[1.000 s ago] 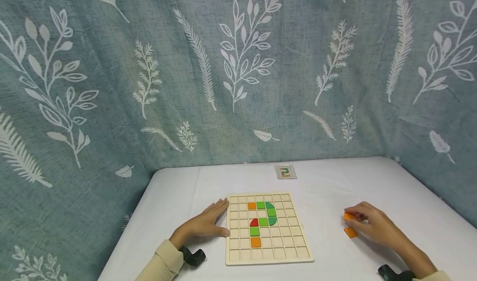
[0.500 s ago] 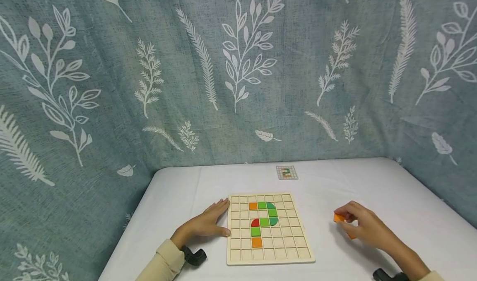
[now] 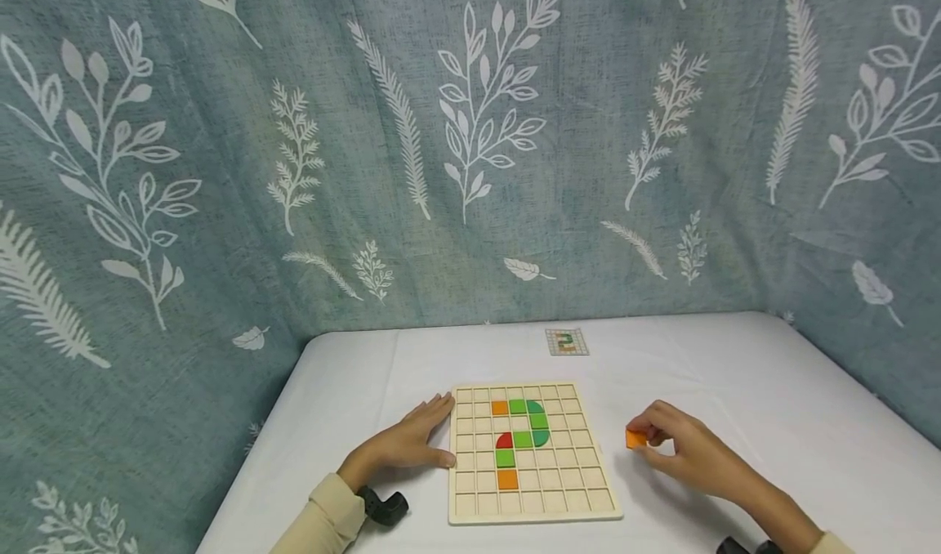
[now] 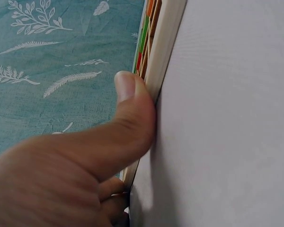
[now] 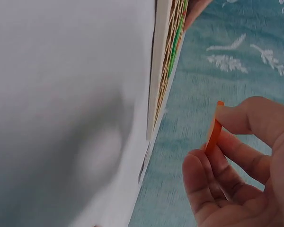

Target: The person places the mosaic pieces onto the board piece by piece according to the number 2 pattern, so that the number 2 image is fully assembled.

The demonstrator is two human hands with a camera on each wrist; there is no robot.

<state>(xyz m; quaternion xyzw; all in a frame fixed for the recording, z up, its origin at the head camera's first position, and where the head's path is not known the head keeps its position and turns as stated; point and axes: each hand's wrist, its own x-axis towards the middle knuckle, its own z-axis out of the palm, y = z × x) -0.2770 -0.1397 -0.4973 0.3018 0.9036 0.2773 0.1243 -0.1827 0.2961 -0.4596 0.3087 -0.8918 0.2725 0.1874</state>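
Note:
Between thumb and fingertips my right hand [image 3: 684,449] pinches an orange square tile [image 3: 635,439], held above the table just right of the wooden grid board [image 3: 566,501]. In the right wrist view the orange tile [image 5: 214,128] appears nearly edge-on. My left hand [image 3: 408,440] rests at the board's left edge with fingers extended, and its thumb [image 4: 132,111] touches the side of the frame. Set in the board's cells are green tiles [image 3: 505,458], a red rounded tile [image 3: 504,440] and two orange tiles [image 3: 507,479], forming a hooked shape.
A small pattern card [image 3: 567,342] showing a similar coloured shape lies behind the board. White cloth [image 3: 353,374] covers the table. A leaf-patterned blue-green curtain [image 3: 470,268] hangs at the back and sides.
My right hand has moved left toward the board with the orange tile. The second orange tile, earlier on the table, is out of sight behind the hand. My left hand has stayed put.

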